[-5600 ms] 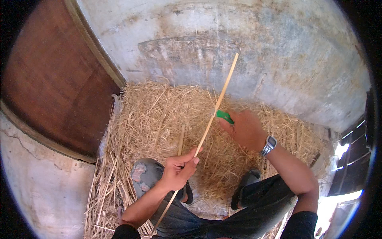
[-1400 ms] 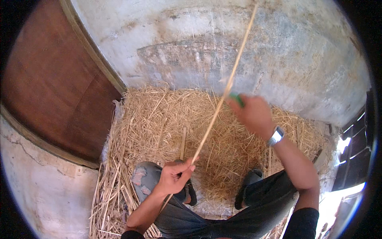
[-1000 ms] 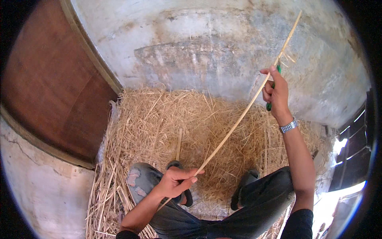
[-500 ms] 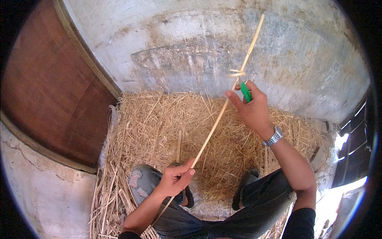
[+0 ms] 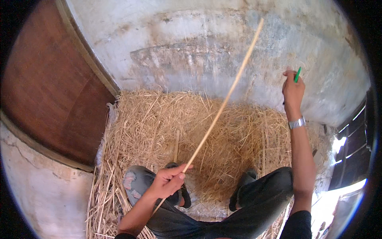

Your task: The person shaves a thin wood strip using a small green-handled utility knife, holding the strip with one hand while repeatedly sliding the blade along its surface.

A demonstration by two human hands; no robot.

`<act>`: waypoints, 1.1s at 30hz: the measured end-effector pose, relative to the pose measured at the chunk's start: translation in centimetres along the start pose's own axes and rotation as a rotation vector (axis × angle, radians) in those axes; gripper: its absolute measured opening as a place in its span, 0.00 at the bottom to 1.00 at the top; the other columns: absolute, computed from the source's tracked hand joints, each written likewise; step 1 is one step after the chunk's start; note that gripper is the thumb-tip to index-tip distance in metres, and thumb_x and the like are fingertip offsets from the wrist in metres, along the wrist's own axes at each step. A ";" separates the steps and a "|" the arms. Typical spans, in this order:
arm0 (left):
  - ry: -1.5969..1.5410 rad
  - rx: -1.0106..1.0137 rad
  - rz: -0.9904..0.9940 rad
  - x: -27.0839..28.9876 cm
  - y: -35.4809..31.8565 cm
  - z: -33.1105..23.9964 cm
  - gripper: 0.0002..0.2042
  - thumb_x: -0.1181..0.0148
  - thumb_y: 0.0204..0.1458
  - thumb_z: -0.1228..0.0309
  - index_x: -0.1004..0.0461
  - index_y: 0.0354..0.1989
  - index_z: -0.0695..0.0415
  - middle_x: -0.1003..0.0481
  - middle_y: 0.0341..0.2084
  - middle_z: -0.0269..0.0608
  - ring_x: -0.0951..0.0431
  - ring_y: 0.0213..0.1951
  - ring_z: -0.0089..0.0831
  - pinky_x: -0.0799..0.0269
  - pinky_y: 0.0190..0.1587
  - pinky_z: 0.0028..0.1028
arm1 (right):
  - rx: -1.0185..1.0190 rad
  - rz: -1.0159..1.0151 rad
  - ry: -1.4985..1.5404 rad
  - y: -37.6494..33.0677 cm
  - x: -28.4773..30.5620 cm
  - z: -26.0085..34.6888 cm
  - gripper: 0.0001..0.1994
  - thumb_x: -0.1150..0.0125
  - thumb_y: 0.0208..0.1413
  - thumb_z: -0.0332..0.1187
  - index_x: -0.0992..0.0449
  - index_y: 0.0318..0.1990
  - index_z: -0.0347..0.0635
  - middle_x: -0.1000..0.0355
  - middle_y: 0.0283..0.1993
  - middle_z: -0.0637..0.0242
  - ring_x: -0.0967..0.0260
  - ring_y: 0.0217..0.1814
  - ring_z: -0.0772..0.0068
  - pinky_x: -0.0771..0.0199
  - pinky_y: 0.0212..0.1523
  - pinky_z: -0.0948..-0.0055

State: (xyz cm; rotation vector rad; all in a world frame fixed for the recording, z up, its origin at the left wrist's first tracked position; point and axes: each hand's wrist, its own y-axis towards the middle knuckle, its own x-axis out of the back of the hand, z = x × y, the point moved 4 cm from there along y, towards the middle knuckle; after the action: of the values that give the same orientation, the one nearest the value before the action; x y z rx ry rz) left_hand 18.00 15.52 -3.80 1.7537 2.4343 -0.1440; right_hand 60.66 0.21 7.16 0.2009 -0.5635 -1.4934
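Observation:
A long, thin pale bamboo stick slants from my lap up toward the wall, its far end free. My left hand is closed around its lower part, thumb along the top, and the tail end runs back past my wrist over my thigh. Out to the right, apart from the stick, my right hand is raised and closed on a green-handled knife. Only the green handle shows clearly above the fingers; I cannot make out the blade.
Loose straw-coloured shavings cover the floor between and around my legs. A stained whitewashed wall rises close in front. A brown door panel stands left, and dark slats with bright gaps are at the right.
My right hand with the knife has swung away from the stick, out to the right. The curled shaving at the blade is off the stick. My left hand has shifted slightly left.

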 end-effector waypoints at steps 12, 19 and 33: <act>-0.113 -0.055 0.003 0.2 1.5 -0.4 0.19 0.57 0.67 0.72 0.38 0.65 0.65 0.42 0.08 0.25 0.46 0.09 0.13 0.49 0.14 0.18 | 0.344 1.002 -0.342 -16.0 -4.4 10.0 0.21 0.48 0.62 0.51 0.25 0.35 0.39 0.26 0.27 0.47 0.28 0.28 0.41 0.29 0.30 0.49; -0.001 -0.033 -0.022 0.2 1.0 0.0 0.19 0.53 0.65 0.77 0.36 0.64 0.62 0.39 0.12 0.23 0.44 0.11 0.11 0.49 0.15 0.17 | 0.525 0.831 -0.531 -16.0 -5.8 8.3 0.23 0.48 0.61 0.53 0.24 0.32 0.39 0.27 0.23 0.49 0.26 0.27 0.44 0.28 0.27 0.49; 0.304 -0.077 -0.086 0.3 0.7 -0.6 0.18 0.46 0.60 0.80 0.29 0.59 0.62 0.40 0.14 0.21 0.43 0.18 0.10 0.48 0.19 0.18 | 0.458 0.672 -0.582 -12.0 -6.5 5.5 0.26 0.49 0.60 0.57 0.22 0.28 0.41 0.28 0.19 0.49 0.27 0.23 0.47 0.27 0.27 0.53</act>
State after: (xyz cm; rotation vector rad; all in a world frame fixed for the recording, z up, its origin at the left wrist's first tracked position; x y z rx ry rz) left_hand 18.54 16.07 -3.29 1.7493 2.6816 0.2215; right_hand 47.59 6.61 4.83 -0.0805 -1.2996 -0.7328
